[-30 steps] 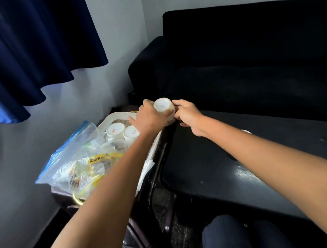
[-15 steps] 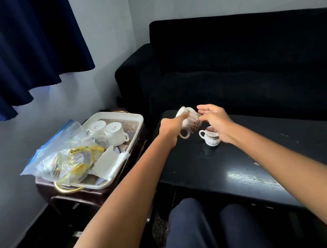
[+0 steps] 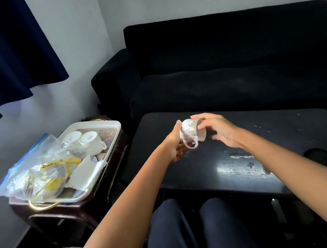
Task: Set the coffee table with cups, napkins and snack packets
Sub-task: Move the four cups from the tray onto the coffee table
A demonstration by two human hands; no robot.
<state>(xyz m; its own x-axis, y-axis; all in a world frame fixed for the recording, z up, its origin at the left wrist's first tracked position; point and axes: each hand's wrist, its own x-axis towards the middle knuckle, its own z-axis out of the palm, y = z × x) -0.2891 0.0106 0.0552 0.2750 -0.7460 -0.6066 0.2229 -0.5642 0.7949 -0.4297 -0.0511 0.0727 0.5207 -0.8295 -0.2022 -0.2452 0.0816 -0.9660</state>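
Observation:
A white cup (image 3: 192, 130) with a patterned band lies tilted on its side in the air, just above the black coffee table (image 3: 247, 165), handle pointing down. My left hand (image 3: 173, 145) grips its base end. My right hand (image 3: 219, 131) pinches its rim between thumb and fingers. On the left, a white tray (image 3: 117, 124) holds two upside-down white cups (image 3: 91, 140), a clear plastic bag (image 3: 39, 167) of snack packets, and white napkins (image 3: 84, 174).
The tray rests on a dark side table (image 3: 65, 209) against the wall, under a blue curtain (image 3: 3, 51). A black sofa (image 3: 223, 64) stands behind the coffee table. The tabletop has an oval cut-out (image 3: 323, 159) at its right. My knees (image 3: 192, 224) sit below the table's near edge.
Both hands carried the cup from over the tray to above the coffee table and tipped it onto its side. The cup seen standing on the table 0.5 s ago is hidden now.

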